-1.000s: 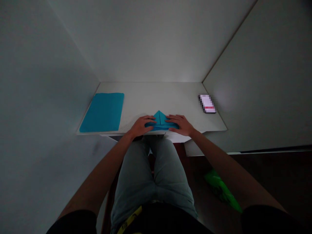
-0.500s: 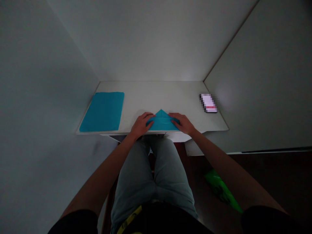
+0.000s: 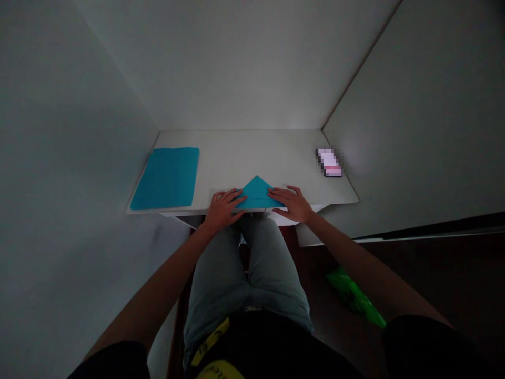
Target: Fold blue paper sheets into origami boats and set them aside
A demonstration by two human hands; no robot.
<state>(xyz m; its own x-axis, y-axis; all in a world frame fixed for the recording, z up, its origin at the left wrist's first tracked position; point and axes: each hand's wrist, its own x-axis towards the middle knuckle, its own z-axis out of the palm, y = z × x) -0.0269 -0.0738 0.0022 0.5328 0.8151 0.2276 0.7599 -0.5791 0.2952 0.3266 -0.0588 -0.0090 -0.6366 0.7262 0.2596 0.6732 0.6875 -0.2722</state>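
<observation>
A folded sheet of blue paper [image 3: 257, 192] lies at the front edge of the white table, its pointed top facing away from me. My left hand [image 3: 225, 208] rests on its left corner with the fingers stretched out. On the right corner lies my right hand [image 3: 292, 202], fingers spread flat and the thumb near the table edge. The two outer corners of the paper are partly hidden under my fingers.
A stack of blue paper [image 3: 165, 178] lies at the left of the white table [image 3: 236, 152]. A phone with a lit, blurred screen [image 3: 330, 162] is at the right. Walls close in the table's back and left. A green bag [image 3: 355, 297] lies on the dark floor.
The paper's lower band has been folded over, so it now reads as one plain triangle. Both hands have flattened and their fingers have straightened. The view has shifted slightly.
</observation>
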